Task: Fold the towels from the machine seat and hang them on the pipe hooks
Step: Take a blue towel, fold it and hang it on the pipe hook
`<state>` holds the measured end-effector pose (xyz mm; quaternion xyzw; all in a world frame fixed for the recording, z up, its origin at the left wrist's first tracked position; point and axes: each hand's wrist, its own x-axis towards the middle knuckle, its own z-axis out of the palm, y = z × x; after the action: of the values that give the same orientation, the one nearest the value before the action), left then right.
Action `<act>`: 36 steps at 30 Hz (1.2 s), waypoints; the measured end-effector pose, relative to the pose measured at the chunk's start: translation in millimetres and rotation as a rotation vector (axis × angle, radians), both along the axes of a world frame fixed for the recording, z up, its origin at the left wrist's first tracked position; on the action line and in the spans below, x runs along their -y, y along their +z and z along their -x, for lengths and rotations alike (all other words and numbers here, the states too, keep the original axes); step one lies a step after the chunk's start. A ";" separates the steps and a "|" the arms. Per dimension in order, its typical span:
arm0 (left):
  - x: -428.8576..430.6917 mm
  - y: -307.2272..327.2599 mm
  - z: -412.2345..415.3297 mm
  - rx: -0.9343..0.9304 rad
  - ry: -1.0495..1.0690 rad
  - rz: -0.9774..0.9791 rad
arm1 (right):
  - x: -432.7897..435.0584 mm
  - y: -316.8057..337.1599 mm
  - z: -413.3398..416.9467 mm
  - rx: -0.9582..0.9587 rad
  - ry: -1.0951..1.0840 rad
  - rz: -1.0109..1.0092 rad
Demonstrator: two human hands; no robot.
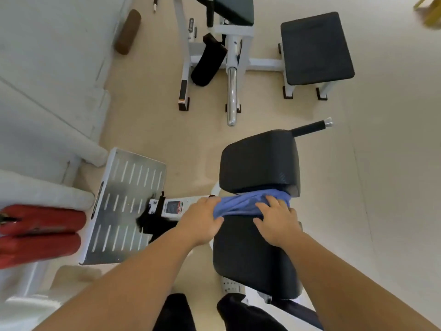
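Note:
A blue towel (241,203) lies bunched in the gap between the black seat pad (248,254) and the black back pad (260,161) of the gym machine. My left hand (202,218) grips the towel's left end, thumb curled under the cloth at the seat's left edge. My right hand (276,220) lies on the towel's right part with fingers spread and bent over the cloth. No pipe hooks are in view.
A slotted metal footplate (126,206) stands left of the seat, with red padded rollers (40,232) further left. Across the beige floor are another white-framed machine (231,68) and a black padded bench (315,48). A white wall runs along the left.

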<state>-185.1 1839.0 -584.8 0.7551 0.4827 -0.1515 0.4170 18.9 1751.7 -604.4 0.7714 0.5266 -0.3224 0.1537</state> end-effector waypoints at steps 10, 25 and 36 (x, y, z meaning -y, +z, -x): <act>30.5 -56.8 -54.7 0.014 -0.031 0.282 | 2.9 -22.8 -10.3 0.034 -0.008 -0.132; 41.0 -50.6 -35.7 0.102 0.171 0.122 | -26.5 -26.1 -2.3 0.214 0.223 -0.016; 48.2 -10.4 -16.2 0.319 0.857 0.209 | -10.6 29.8 27.0 -0.293 0.129 -0.531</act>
<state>-168.9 1790.8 -595.2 0.4557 0.6629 0.1045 0.5848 -8.1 1762.2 -574.6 0.6951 0.6567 -0.2710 -0.1105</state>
